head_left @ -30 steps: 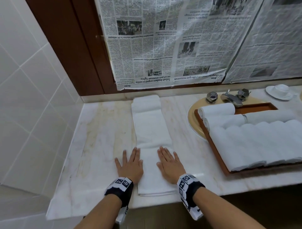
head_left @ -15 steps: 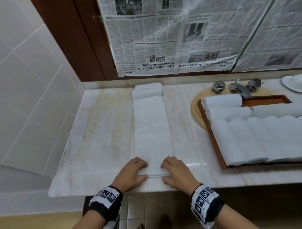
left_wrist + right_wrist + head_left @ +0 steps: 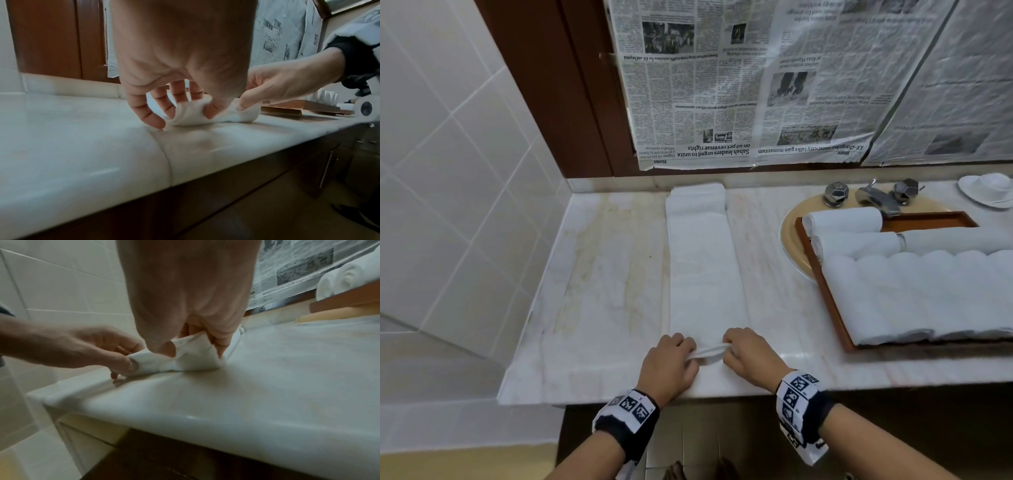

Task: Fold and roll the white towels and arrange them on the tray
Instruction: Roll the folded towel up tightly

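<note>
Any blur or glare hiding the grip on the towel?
Head view: sharp, wide-angle bend, both hands pinch the towel end. Left wrist view: left hand fills the top, counter smeared. Right wrist view: dim, right hand soft, grip readable.

White tiled wall (image 3: 458,178) left of the grip; marble counter (image 3: 602,291) beneath; dark wood panel (image 3: 558,85) and taped newspaper (image 3: 722,96) beyond; faucet (image 3: 876,197) far right.

Right hand (image 3: 191,305) filled the upper frame, thumb and fingers pinching the near end of the white towel (image 3: 185,358), which was lifted off the marble counter (image 3: 267,394). Left hand (image 3: 88,347) pinched the same edge from the left. Rolled towels (image 3: 345,280) sat on wooden tray (image 3: 339,303), upper right.
</note>
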A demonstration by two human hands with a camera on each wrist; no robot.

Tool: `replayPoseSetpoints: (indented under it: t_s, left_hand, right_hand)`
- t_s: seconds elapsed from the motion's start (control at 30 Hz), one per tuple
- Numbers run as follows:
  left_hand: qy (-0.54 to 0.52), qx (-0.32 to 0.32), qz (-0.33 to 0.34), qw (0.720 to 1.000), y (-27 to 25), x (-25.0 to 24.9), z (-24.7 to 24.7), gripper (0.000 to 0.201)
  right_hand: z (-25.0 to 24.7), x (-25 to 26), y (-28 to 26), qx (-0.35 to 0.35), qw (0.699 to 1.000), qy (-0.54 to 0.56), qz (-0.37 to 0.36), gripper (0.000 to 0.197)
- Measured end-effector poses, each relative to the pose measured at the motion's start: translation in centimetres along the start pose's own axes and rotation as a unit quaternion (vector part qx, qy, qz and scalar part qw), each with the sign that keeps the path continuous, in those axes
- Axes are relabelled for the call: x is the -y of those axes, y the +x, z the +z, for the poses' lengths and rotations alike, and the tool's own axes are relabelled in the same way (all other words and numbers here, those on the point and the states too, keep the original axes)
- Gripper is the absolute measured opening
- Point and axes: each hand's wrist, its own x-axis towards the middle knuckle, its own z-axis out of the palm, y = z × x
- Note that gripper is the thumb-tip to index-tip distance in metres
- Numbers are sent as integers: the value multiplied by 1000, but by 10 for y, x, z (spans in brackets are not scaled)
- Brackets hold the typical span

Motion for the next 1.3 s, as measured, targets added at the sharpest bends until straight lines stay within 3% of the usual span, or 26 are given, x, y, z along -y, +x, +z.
replayPoseSetpoints:
  t_s: [0.13,0.33,0.4,0.5,0.63,0.67,0.77,0.87,0.93,1.03,1.13,1.3]
  left_hand:
    - [-110,4,-59,992,6,5,-11,30]
    - [-229,-34,-123,965,15,12,-18,10]
    - [-208,-54,-128,968,15,9,-13,11]
    - [-92,-89,-74,989,11,6,-8,15]
    - [54,-90,-4,994,4,4,-2,17]
    - [55,-78,3,995,3,3,-1,15]
    - [56,-38,-7,998,1,1,-5,39]
    - [58,-40,-13,997,1,0,-8,25]
    - [41,-46,-21,998,1,1,-10,25]
    - [-60,-36,-54,996,-1,9,-12,30]
    - [-209,-58,-79,973,-6,16,-14,27]
    - [-165,-79,-89,979,-3,18,-10,20]
  right_hand:
    - [-6,-3,2,-11,994,99,43,16]
    - [4,-6,7,-74,996,45,33,12]
    - [10,-3,5,-98,994,-27,29,12]
    - [18,-2,-1,-102,985,-135,-22,39]
    - [22,5,-11,-89,982,-164,-34,34]
    - [23,6,-12,-85,981,-170,-32,35]
    - [26,9,-6,-91,980,-178,-6,29]
    - [21,12,1,-79,987,-140,12,16]
    - [15,11,2,-54,995,-75,31,24]
    - [5,7,-2,-35,995,59,66,30]
    - [6,2,-7,-74,986,132,75,24]
    - [17,6,-12,-78,996,-37,19,21]
